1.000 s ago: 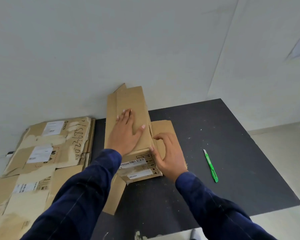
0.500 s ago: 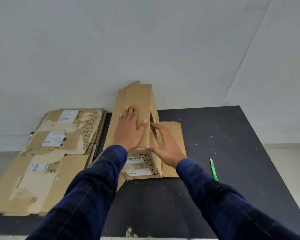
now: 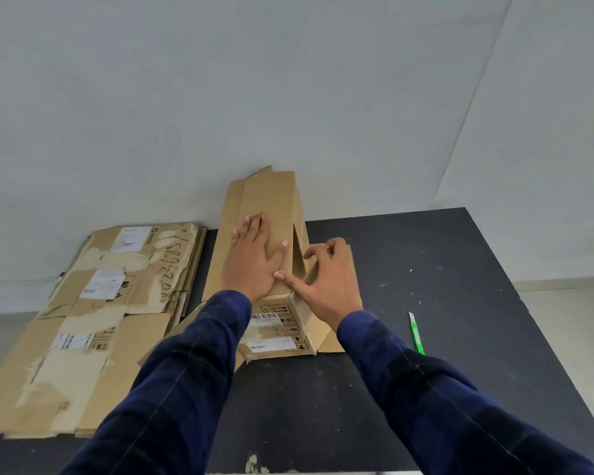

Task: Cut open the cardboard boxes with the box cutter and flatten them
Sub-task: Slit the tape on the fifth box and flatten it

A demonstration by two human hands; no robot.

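A brown cardboard box (image 3: 271, 197) lies partly collapsed in the middle of the black table (image 3: 443, 269), its far end against the wall. My left hand (image 3: 252, 258) presses flat on its top panel, fingers spread. My right hand (image 3: 326, 286) rests on the box's right side, thumb toward my left hand, fingers curled at the edge of a side panel beside a triangular gap. The near end carries barcode labels. The green box cutter (image 3: 416, 334) lies on the table right of my right forearm, untouched.
A stack of flattened cardboard boxes (image 3: 93, 303) with white labels covers the left part of the table and overhangs its edge. A pale wall stands right behind the table. Bare table surface shows to the right and in front of the box.
My right hand has moved from the box's near right corner up onto its right side, fingers now curled at the panel edge. The triangular gap has opened wider. My left hand stays put.
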